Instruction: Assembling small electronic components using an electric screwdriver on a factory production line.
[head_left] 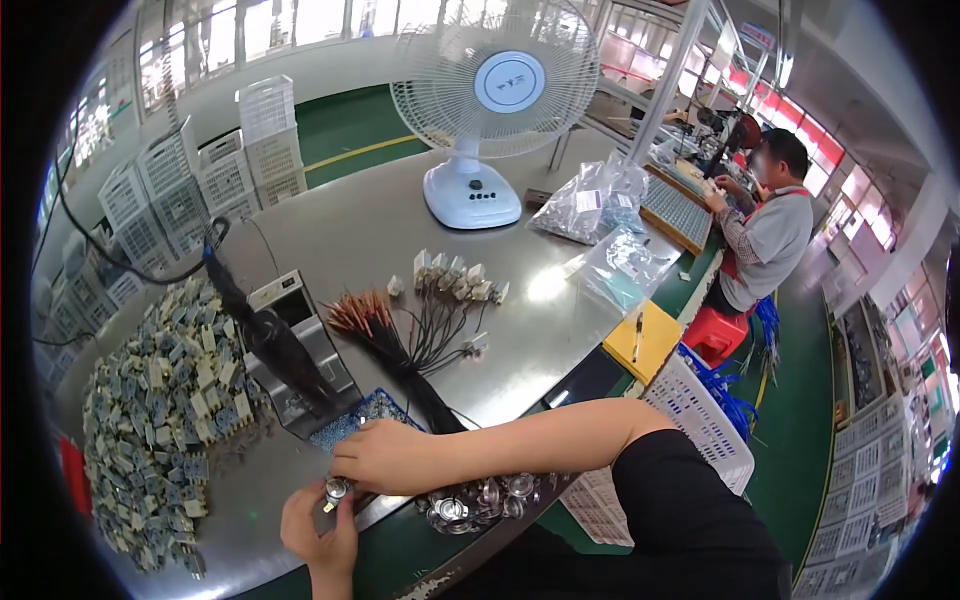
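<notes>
My left hand (316, 530) pinches a small round metal part (336, 490) between thumb and fingers at the table's near edge. Directly above it, my right hand (385, 458) is closed, its fingers curled close to that part; whatever they may hold is hidden. Just beyond my right hand lies a blue tray (330, 433) of tiny metal pieces, partly covered by the hand. A grey boxy device (300, 400) stands behind the tray, with a black handheld tool (290, 355) leaning across it. Shiny round metal parts (450, 510) are heaped below my right forearm.
A large pile of small grey-and-cream components (160, 400) covers the table's left. Black wires (400, 360) with connectors lie mid-table, before a fan (470, 195). Plastic bags (590, 200), a yellow pad (645, 345) and a white basket (700, 420) are right. Another person (770, 240) sits beyond.
</notes>
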